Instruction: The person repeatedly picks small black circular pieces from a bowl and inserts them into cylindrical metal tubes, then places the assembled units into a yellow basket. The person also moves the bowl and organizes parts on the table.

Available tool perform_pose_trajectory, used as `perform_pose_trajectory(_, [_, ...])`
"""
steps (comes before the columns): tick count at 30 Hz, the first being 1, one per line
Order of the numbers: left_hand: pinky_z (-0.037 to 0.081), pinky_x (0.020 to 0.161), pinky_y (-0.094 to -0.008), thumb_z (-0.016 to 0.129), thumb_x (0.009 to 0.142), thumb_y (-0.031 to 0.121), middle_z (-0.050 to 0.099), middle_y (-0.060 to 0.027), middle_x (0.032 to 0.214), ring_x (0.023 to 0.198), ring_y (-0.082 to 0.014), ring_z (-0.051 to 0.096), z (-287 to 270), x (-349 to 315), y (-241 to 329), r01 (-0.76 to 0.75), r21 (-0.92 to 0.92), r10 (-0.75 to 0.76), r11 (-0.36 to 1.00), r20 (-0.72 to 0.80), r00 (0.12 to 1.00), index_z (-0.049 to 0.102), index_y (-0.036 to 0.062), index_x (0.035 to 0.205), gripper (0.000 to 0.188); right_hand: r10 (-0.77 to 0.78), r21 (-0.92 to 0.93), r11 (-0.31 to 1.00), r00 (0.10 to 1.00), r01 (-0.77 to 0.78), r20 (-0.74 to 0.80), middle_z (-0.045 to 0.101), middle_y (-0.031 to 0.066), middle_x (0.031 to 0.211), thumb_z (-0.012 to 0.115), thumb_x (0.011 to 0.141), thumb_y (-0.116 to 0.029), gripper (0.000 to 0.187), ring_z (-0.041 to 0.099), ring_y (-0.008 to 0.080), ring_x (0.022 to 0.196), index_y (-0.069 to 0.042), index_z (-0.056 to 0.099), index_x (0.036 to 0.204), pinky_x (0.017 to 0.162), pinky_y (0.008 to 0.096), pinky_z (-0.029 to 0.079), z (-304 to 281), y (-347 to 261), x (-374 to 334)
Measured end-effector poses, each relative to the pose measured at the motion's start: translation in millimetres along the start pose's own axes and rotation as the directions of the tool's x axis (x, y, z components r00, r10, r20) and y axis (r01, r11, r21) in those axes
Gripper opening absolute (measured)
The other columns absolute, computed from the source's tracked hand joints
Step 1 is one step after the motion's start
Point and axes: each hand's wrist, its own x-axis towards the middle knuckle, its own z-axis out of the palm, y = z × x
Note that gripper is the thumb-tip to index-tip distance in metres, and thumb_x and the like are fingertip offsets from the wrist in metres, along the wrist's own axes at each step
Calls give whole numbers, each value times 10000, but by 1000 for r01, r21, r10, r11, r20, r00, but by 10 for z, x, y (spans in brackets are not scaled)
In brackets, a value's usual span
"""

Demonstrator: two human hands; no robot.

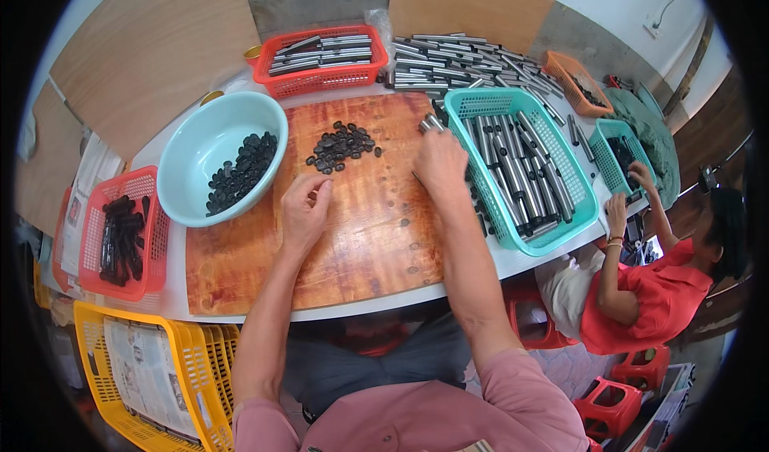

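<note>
Just right of centre, the right hand [442, 162] grips metal tubes [431, 123]. Black pieces [344, 148] lie left of it, above the loosely curled left hand [304, 212]; whether that holds one, I cannot tell.

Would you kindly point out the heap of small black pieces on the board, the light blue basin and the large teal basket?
Heap of small black pieces [344, 145]: head view, its middle.
Light blue basin [202, 144]: head view, bare inner wall.
Large teal basket [490, 101]: head view, far wall.
</note>
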Motion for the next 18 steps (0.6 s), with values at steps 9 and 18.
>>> perform_pose_trajectory(9, [451,612,-226,656,959,107,661,-29,832,714,-60,584,-93,31,-369,176,-260,-206,950,-95,974,727,-30,965,155,13,-100,995,995,-4,97,730,244,917,635,815,-88,155,729,400,831,13,670,927,748,497,589,74,239,-26])
perform_pose_trajectory(18, [516,711,-227,614,1008,138,713,-58,943,798,-90,642,-80,37,-354,256,-198,-255,946,32,966,692,-4,1196,248,-63,514,852,955,-100,290,703,228,748,698,787,-131,157,720,327,719,19,655,798,650,435,536,-490,-268,-10])
